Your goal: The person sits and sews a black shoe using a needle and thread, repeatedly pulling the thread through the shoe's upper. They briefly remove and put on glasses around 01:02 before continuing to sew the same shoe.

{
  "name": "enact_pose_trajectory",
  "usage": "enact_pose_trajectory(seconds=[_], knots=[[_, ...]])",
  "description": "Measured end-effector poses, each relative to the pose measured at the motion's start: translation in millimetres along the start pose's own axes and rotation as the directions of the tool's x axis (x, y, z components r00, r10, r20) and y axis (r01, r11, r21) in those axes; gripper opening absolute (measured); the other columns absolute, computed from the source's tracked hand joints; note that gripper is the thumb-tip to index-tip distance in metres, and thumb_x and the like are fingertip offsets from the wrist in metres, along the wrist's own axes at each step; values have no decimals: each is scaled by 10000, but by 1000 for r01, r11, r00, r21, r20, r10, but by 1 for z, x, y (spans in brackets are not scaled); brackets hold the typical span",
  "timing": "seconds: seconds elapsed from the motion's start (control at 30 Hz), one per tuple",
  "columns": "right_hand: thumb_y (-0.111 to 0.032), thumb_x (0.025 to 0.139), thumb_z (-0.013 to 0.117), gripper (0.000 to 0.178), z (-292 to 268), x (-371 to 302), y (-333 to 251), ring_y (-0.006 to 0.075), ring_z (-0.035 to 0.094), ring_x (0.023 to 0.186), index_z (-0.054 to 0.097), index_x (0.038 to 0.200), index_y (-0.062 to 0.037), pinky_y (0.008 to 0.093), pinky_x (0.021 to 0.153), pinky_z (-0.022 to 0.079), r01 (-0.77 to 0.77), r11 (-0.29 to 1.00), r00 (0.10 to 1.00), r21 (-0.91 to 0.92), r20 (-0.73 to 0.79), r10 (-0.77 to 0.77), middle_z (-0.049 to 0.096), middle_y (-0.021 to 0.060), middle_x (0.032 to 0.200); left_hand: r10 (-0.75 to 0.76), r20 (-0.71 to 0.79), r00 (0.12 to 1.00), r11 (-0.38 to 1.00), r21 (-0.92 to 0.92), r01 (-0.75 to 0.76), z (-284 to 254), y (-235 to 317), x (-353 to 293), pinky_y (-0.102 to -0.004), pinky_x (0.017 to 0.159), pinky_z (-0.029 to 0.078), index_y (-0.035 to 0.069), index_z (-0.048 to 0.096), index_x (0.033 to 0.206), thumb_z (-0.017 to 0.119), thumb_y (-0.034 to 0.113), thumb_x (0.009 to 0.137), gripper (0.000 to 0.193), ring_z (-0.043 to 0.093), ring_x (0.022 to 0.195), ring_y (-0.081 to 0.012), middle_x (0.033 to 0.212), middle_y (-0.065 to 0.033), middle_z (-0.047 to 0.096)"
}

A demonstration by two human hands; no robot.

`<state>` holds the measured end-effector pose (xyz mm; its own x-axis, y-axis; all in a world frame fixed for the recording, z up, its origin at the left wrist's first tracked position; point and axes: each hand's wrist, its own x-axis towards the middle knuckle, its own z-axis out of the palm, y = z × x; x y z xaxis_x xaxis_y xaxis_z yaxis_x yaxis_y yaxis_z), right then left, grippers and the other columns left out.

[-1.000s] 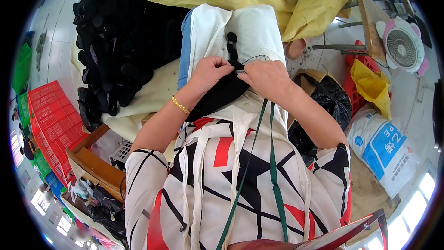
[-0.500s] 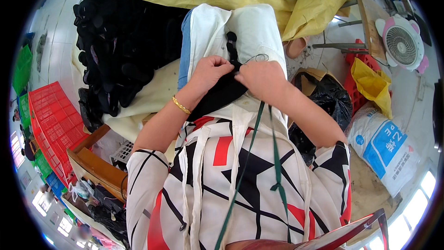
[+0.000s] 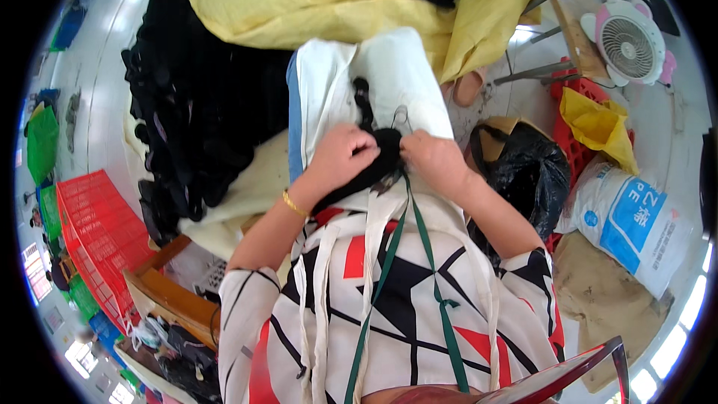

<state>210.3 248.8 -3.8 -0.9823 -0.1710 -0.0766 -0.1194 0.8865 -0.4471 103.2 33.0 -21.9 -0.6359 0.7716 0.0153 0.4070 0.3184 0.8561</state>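
Over my lap, covered by a white apron [image 3: 407,67], lies a black fabric piece [image 3: 387,153] with a rounded end turned up between my hands. My left hand [image 3: 345,155], with a gold bracelet above the wrist, is closed on its left side. Fingers pinched, my right hand [image 3: 434,161] is at its right edge; whether it also grips something small is hidden. A narrow black strip [image 3: 363,101] reaches away from the piece along my lap. By the right fingers, a thin dark loop [image 3: 401,114] like thread stands up. Green cords [image 3: 422,232] hang from above to the hands.
A big heap of black pieces [image 3: 202,97] lies to my left, and a yellow sheet [image 3: 284,15] ahead. Red crates [image 3: 101,236] and a wooden drawer [image 3: 176,292] are at the left. Rightward are a black plastic bag [image 3: 523,172], a white-blue sack [image 3: 636,217] and a fan [image 3: 632,45].
My hands have come slightly lower and further apart, and the fabric's rounded end now shows between them. The whole view has shifted a little.
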Motion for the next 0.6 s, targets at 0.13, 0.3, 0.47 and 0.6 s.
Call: enact_pose_trajectory(seconds=[0.13,0.3,0.47,0.6], knots=[[-154,873,636,91,-2,-9,9,337,655,736,596,831,-85,426,616,527,6,1000,1000,8,-11,-6,618,121,818,-33,40,999,998,-47,35,-1,7,-9,-345,628,471,16,661,869,705,154,846,146,614,685,-247,760,-118,644],[-129,957,585,95,-23,-32,23,167,618,566,625,931,-47,307,537,496,-266,521,945,811,113,307,594,43,672,-257,-5,966,965,-50,257,2,23,-18,-301,626,479,-8,657,912,693,214,894,226,599,656,-169,748,-105,653],[-148,990,557,117,-54,-54,57,60,358,436,572,896,-81,207,401,267,94,-323,715,942,161,680,373,-58,559,-424,111,899,902,-34,430,9,12,-26,-289,604,476,-13,658,920,728,269,888,293,565,648,-114,722,-51,639],[-133,1002,542,122,-71,-98,119,57,284,493,514,883,-133,229,448,247,454,-173,601,874,-157,784,320,-76,605,-353,97,931,897,-247,366,13,-2,-35,-298,564,415,3,611,961,753,225,849,287,495,622,-102,660,-28,549]])
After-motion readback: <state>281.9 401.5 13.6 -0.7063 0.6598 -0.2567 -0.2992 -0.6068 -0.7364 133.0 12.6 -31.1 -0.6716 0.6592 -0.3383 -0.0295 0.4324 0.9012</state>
